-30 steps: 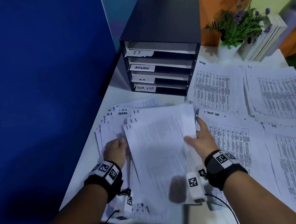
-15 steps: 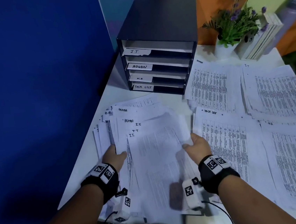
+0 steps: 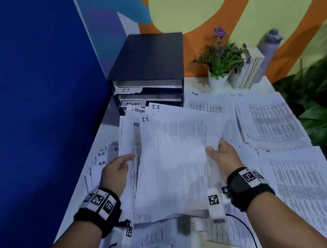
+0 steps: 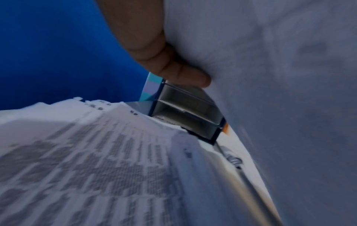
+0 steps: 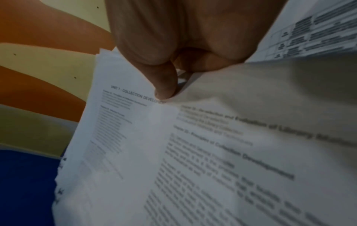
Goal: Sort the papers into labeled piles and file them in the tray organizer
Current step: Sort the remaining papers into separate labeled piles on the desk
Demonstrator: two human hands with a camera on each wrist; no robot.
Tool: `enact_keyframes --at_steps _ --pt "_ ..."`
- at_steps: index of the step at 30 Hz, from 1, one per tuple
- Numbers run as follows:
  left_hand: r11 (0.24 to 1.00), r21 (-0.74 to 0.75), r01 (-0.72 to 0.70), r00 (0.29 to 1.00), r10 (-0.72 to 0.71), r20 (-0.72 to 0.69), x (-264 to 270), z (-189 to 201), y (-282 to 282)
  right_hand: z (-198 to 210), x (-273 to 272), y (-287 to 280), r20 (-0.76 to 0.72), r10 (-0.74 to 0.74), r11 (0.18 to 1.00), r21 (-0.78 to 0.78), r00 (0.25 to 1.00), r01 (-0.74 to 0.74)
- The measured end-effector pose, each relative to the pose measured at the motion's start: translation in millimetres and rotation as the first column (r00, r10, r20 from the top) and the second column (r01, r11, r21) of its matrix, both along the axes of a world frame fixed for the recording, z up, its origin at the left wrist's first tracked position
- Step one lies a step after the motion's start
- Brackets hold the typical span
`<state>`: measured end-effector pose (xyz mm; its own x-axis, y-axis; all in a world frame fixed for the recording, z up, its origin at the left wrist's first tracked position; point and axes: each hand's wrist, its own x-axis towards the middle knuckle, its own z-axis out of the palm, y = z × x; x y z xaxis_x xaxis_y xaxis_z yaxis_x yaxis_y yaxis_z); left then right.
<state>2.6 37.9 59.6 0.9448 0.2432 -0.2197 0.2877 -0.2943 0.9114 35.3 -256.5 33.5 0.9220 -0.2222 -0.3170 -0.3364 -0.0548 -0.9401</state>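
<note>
I hold a thick, uneven stack of papers [image 3: 174,159] lifted off the table and tilted up, sheets marked "I.T." and "ADMIN" fanning out at its top. My left hand [image 3: 120,166] grips the stack's left edge, its thumb [image 4: 185,75] on the sheets. My right hand [image 3: 218,154] pinches the right edge, thumb [image 5: 166,87] pressed on a printed page [image 5: 212,152]. The dark tray organizer [image 3: 148,64] stands behind the stack, with its "I.T." and "ADMIN" labels showing; the lower trays are hidden by the papers.
Sorted piles of printed sheets [image 3: 269,124] cover the white table's right side, and more loose sheets [image 3: 105,156] marked "H.R." lie at left. A potted plant [image 3: 221,63], books [image 3: 247,70] and a bottle [image 3: 268,52] stand at the back. A blue panel [image 3: 34,97] borders the left.
Both hands have raised the stack off the table and tipped it up toward the organizer, so it now covers the lower trays. The head view has tilted upward.
</note>
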Motion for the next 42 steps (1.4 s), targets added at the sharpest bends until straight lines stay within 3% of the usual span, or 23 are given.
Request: enact_keyframes --at_steps 3,5,9,11,13,15,17,19,22,25,30,38,42 --pt "0.976 -0.213 0.043 0.998 -0.05 -0.029 0.9 18.1 -30.3 9.2 -0.4 -11.5 0.046 0.056 0.996 0.062 0.997 -0.059" --pt "0.982 -0.147 0.119 0.993 -0.119 0.008 0.9 29.3 -56.0 21.8 -3.2 -19.1 0.078 0.033 0.989 0.141 0.996 -0.044" --pt "0.99 -0.135 -0.042 0.995 0.053 0.082 11.2 41.3 -92.6 35.5 -8.7 -38.4 0.072 0.003 0.982 0.187 0.997 -0.016" --pt "0.981 -0.129 -0.147 0.985 0.157 0.07 18.0 41.7 -100.3 32.2 -14.2 -50.3 0.028 0.047 0.984 0.17 0.998 -0.051" --pt "0.977 -0.136 -0.161 0.985 0.169 0.042 21.6 41.3 -109.4 24.8 -22.3 -58.5 -0.01 0.136 0.977 0.17 0.991 -0.132" --pt "0.982 -0.141 -0.127 0.99 0.134 0.044 20.0 43.7 -124.2 18.1 -30.3 -63.5 -0.028 0.168 0.984 0.072 0.985 -0.166" --pt "0.985 -0.132 -0.109 0.991 0.118 0.064 16.2 46.7 -142.0 17.1 -31.2 -75.1 -0.043 0.054 0.998 -0.038 0.998 -0.055" --pt "0.997 -0.032 -0.07 0.993 0.073 0.091 13.6 48.0 -157.4 20.1 -24.2 -99.9 -0.06 -0.113 0.991 -0.075 0.992 0.108" --pt "0.994 0.106 0.014 0.998 -0.02 0.054 9.3 49.1 -172.7 30.9 -1.0 -156.0 -0.045 -0.215 0.961 -0.186 0.975 0.204" --pt "0.994 0.106 0.023 0.999 -0.025 0.02 3.3 50.9 -185.2 48.1 26.6 -207.7 0.022 -0.241 0.908 -0.348 0.97 0.233" --pt "0.997 0.069 0.036 0.998 -0.039 0.055 -0.1 51.0 -200.4 53.6 61.9 -266.9 0.115 -0.353 0.834 -0.412 0.929 0.368" --pt "0.993 0.121 0.008 0.996 -0.018 0.082 2.6 45.8 -209.8 28.8 97.8 -318.8 0.15 -0.345 0.743 -0.56 0.927 0.367" --pt "0.98 0.197 0.021 0.996 -0.037 0.076 1.4 44.9 -213.2 24.7 102.5 -317.5 0.061 -0.348 0.528 -0.812 0.935 0.25"
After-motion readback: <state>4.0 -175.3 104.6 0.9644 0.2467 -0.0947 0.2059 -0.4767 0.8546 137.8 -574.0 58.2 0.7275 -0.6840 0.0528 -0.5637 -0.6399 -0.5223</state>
